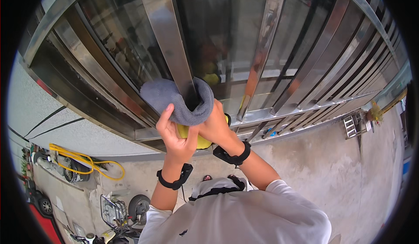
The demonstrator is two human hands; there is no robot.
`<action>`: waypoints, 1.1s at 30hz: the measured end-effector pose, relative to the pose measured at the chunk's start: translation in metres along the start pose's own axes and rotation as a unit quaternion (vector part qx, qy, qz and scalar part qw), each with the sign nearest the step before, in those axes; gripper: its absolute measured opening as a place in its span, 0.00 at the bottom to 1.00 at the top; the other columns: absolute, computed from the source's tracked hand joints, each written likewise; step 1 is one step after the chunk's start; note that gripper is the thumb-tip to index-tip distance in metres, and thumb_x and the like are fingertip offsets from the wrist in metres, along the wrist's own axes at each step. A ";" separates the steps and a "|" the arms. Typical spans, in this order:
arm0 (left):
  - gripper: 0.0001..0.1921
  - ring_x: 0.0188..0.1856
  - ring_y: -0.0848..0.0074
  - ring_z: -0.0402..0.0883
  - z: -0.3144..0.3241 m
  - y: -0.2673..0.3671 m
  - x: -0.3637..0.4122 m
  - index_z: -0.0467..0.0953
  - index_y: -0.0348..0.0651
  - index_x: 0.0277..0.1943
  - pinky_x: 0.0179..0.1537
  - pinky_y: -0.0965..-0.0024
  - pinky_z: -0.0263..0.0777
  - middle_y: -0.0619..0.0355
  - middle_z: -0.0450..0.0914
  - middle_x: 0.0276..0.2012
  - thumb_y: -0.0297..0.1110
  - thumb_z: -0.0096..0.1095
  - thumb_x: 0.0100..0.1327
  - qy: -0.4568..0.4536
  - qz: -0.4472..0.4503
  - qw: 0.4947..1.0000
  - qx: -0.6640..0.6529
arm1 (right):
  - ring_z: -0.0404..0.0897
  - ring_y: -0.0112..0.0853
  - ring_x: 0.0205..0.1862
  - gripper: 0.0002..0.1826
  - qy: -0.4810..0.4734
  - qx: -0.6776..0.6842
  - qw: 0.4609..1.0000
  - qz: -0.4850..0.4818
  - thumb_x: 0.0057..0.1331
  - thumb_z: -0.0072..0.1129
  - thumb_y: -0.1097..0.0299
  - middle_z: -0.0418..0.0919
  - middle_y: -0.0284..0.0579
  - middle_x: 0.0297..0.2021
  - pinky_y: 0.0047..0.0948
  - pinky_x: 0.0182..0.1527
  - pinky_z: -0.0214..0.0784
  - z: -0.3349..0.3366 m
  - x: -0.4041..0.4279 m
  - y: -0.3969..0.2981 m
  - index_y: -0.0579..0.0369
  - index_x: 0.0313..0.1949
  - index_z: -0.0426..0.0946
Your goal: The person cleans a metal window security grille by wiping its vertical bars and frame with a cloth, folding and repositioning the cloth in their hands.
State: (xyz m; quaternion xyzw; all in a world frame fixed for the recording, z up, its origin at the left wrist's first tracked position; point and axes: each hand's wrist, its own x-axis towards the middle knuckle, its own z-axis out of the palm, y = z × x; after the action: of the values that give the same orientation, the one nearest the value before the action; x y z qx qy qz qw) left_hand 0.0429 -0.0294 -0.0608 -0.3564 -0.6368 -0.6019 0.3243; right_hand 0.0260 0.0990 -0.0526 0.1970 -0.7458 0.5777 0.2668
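Observation:
A thick grey microfibre cloth (pixel 163 95) with a yellow underside is wrapped around the lower part of a flat stainless-steel bar (pixel 168 44). My left hand (pixel 176 136) holds the cloth from the near left, one finger pointing up along its grey face and yellow fabric showing beside the thumb. From the right, my right hand (pixel 214 122) grips the cloth's curled edge; the cloth hides some of its fingers. Both wrists wear black straps with small dark boxes. Behind the bar, window glass (pixel 212 24) reflects the surroundings.
More upright steel bars (pixel 262 54) run to the right, joined by a lower rail (pixel 255 114). A yellow hose (pixel 88 162) and a parked two-wheeler (pixel 121 214) are at lower left. On the concrete ground (pixel 301 165), a small ladder-like frame (pixel 350 127) stands near a potted plant (pixel 374 114).

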 end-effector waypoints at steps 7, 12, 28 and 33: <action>0.61 0.74 0.57 0.62 0.010 0.013 0.059 0.29 0.46 0.81 0.74 0.54 0.58 0.39 0.56 0.73 0.14 0.72 0.57 -0.005 0.074 0.995 0.073 | 0.81 0.52 0.40 0.24 0.070 0.001 0.986 -0.148 0.52 0.72 0.70 0.80 0.54 0.43 0.37 0.44 0.75 0.007 0.041 -0.019 0.60 0.50 0.79; 0.64 0.73 0.62 0.62 0.019 0.001 0.035 0.24 0.46 0.81 0.73 0.60 0.57 0.42 0.52 0.75 0.13 0.71 0.58 0.018 0.007 0.998 0.065 | 0.83 0.56 0.43 0.22 0.049 0.006 0.992 -0.119 0.52 0.72 0.70 0.83 0.55 0.43 0.41 0.44 0.76 0.012 0.016 0.001 0.58 0.48 0.80; 0.39 0.61 0.69 0.75 0.007 0.032 0.046 0.59 0.35 0.68 0.66 0.64 0.67 0.49 0.72 0.61 0.26 0.79 0.59 0.005 -0.185 0.982 0.047 | 0.85 0.55 0.49 0.27 0.030 0.033 0.999 0.008 0.57 0.73 0.71 0.83 0.58 0.49 0.43 0.49 0.77 0.014 -0.005 0.005 0.61 0.55 0.75; 0.44 0.63 0.67 0.74 0.002 0.041 0.075 0.54 0.35 0.71 0.67 0.63 0.66 0.47 0.71 0.62 0.26 0.79 0.58 -0.039 -0.199 0.977 0.068 | 0.84 0.51 0.52 0.27 0.060 0.065 0.995 -0.044 0.57 0.72 0.71 0.82 0.56 0.51 0.40 0.52 0.76 0.022 0.009 0.004 0.59 0.56 0.76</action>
State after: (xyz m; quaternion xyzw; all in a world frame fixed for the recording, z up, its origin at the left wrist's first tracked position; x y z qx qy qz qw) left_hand 0.0374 -0.0219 0.0238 -0.2227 -0.7469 -0.5950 0.1962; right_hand 0.0124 0.0788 -0.0540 0.2116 -0.6798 0.6235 0.3231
